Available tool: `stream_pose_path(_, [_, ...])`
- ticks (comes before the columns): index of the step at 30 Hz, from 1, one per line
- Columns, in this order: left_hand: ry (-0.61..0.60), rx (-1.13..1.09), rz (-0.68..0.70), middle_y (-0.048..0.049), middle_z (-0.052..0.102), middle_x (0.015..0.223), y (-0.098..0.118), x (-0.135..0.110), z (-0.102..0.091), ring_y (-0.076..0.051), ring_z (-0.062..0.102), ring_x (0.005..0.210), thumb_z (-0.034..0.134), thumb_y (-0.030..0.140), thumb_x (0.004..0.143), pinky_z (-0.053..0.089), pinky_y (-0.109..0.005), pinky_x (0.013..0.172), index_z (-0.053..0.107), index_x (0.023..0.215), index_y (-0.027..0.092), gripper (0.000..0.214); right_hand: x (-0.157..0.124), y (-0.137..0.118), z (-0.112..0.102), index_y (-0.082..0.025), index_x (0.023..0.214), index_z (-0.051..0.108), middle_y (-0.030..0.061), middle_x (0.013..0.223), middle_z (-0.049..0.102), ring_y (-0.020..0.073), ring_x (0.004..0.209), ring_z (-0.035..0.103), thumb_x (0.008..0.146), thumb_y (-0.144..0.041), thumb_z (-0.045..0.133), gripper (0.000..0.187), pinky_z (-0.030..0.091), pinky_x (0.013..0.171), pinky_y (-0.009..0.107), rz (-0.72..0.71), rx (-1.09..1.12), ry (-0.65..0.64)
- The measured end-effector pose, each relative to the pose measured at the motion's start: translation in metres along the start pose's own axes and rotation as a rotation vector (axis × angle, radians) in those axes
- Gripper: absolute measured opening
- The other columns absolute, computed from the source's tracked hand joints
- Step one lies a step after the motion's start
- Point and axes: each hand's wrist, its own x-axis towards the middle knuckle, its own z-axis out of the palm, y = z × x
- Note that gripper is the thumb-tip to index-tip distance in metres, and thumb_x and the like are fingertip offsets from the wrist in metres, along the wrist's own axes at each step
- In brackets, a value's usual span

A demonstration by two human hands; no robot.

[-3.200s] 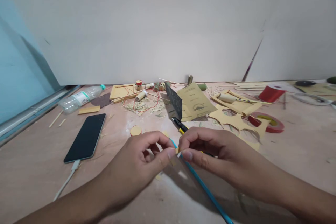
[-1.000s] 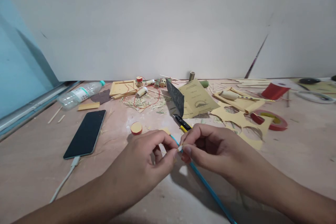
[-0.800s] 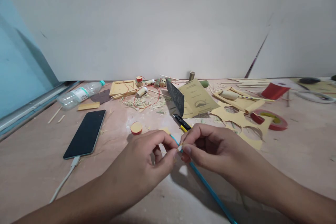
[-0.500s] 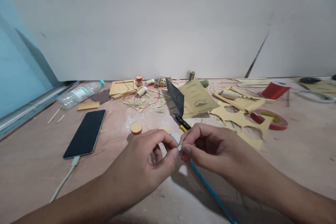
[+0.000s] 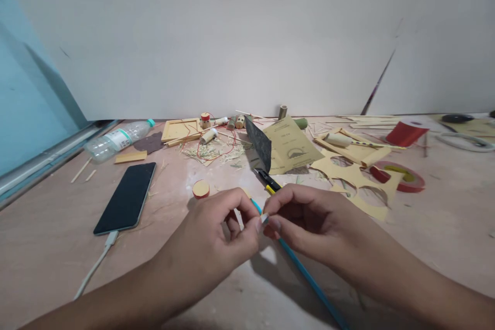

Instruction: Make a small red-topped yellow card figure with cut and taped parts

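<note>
Between the fingertips of both hands is a small whitish piece (image 5: 264,218), too small to name. My left hand (image 5: 228,227) pinches it from the left with thumb and forefinger. My right hand (image 5: 305,216) closes thumb and forefinger on its other side; the fingertips almost meet. Under the hands a blue cord-like strip (image 5: 309,273) runs down to the lower right. Just beyond my fingers lies a black and yellow utility knife (image 5: 269,181), partly hidden by my right hand. A round wooden disc with a red edge (image 5: 201,189) rests to the left of the knife.
On the left lie a phone (image 5: 126,198) with a white cable and a plastic bottle (image 5: 118,139). Sandpaper (image 5: 296,147) stands folded in the middle, near shavings (image 5: 211,152). Right are a cut-out sheet (image 5: 371,196), red tape (image 5: 412,180) and a red ribbon spool (image 5: 406,134).
Both hands stay almost in place. The whitish piece has turned slightly between the fingertips. Nothing else has visibly moved.
</note>
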Motion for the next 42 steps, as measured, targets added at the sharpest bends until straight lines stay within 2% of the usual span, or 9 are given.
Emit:
stream_pose_path(3, [0.011, -0.034, -0.021, 0.008, 0.054, 0.065, 0.0, 0.0, -0.001, -0.01, 0.045, 0.059, 0.065, 0.022, 0.096, 0.033, -0.02, 0.052, 0.067, 0.084, 0.022, 0.012, 0.0, 0.002, -0.002, -0.024, 0.098, 0.068, -0.0006, 0.079, 0.072, 0.0173, 0.073, 0.065, 0.092, -0.029, 0.072, 0.009, 0.048, 0.06, 0.025, -0.009, 0.027, 0.032])
stream_pose_path(7, [-0.015, -0.145, -0.068, 0.0087, 0.051, 0.063, -0.002, -0.002, 0.0, -0.009, 0.042, 0.055, 0.065, 0.025, 0.098, 0.03, -0.019, 0.049, 0.066, 0.085, 0.022, 0.013, 0.001, 0.0, -0.006, -0.024, 0.096, 0.066, 0.0003, 0.081, 0.074, 0.0184, 0.077, 0.07, 0.098, -0.034, 0.068, 0.01, 0.052, 0.067, 0.027, -0.032, 0.03, 0.061])
stream_pose_path(12, [-0.089, -0.312, -0.162, 0.0106, 0.047, 0.056, -0.005, -0.003, 0.001, -0.007, 0.034, 0.043, 0.065, 0.04, 0.102, 0.021, -0.02, 0.041, 0.063, 0.089, 0.024, 0.021, -0.001, -0.006, -0.004, -0.023, 0.093, 0.07, 0.0007, 0.08, 0.074, 0.0189, 0.079, 0.069, 0.103, -0.045, 0.063, 0.025, 0.053, 0.072, 0.028, -0.008, 0.047, -0.028])
stream_pose_path(19, [-0.09, -0.208, -0.108, 0.0086, 0.048, 0.065, -0.004, -0.002, 0.001, -0.009, 0.039, 0.058, 0.067, 0.042, 0.102, 0.029, -0.019, 0.051, 0.066, 0.09, 0.022, 0.024, -0.001, -0.004, 0.001, -0.021, 0.086, 0.07, -0.0014, 0.071, 0.073, 0.016, 0.071, 0.065, 0.093, -0.039, 0.077, 0.021, 0.049, 0.067, 0.026, 0.074, 0.101, -0.077])
stream_pose_path(23, [-0.103, -0.233, -0.109, 0.0085, 0.048, 0.066, -0.005, -0.002, 0.001, -0.009, 0.04, 0.058, 0.067, 0.038, 0.102, 0.03, -0.019, 0.051, 0.065, 0.089, 0.021, 0.021, 0.001, -0.004, -0.002, -0.021, 0.085, 0.071, -0.0011, 0.071, 0.074, 0.0164, 0.069, 0.067, 0.094, -0.036, 0.075, 0.017, 0.051, 0.069, 0.027, 0.093, 0.103, -0.092])
stream_pose_path(30, [-0.142, -0.383, -0.19, 0.0107, 0.048, 0.055, -0.009, -0.004, 0.0, -0.006, 0.035, 0.042, 0.068, 0.042, 0.101, 0.025, -0.016, 0.039, 0.063, 0.09, 0.024, 0.022, 0.009, -0.003, -0.014, -0.021, 0.085, 0.073, -0.0001, 0.071, 0.073, 0.0155, 0.069, 0.067, 0.106, -0.043, 0.06, 0.033, 0.052, 0.067, 0.025, -0.006, 0.076, -0.001])
stream_pose_path(35, [-0.159, -0.389, -0.212, 0.0117, 0.045, 0.051, -0.008, -0.004, 0.001, -0.006, 0.033, 0.039, 0.067, 0.046, 0.102, 0.025, -0.014, 0.037, 0.064, 0.093, 0.025, 0.023, 0.005, -0.002, -0.008, -0.021, 0.088, 0.071, -0.0034, 0.074, 0.072, 0.0135, 0.071, 0.066, 0.094, -0.036, 0.08, 0.018, 0.05, 0.067, 0.022, 0.033, 0.144, -0.117])
stream_pose_path(40, [-0.107, -0.314, -0.186, 0.0098, 0.049, 0.054, -0.004, -0.004, -0.001, -0.006, 0.035, 0.041, 0.055, 0.049, 0.108, 0.027, -0.016, 0.039, 0.066, 0.092, 0.025, 0.031, 0.005, -0.003, -0.006, -0.021, 0.084, 0.071, -0.0044, 0.071, 0.07, 0.0122, 0.065, 0.065, 0.094, -0.033, 0.077, 0.017, 0.048, 0.063, 0.022, 0.03, 0.133, -0.078])
stream_pose_path(42, [-0.077, -0.245, -0.127, 0.009, 0.049, 0.057, -0.004, -0.004, -0.002, -0.007, 0.038, 0.047, 0.059, 0.048, 0.107, 0.028, -0.016, 0.044, 0.068, 0.092, 0.024, 0.03, 0.005, -0.003, -0.006, -0.021, 0.085, 0.071, -0.0044, 0.071, 0.07, 0.0123, 0.065, 0.065, 0.094, -0.033, 0.077, 0.016, 0.048, 0.063, 0.022, 0.034, 0.126, -0.078])
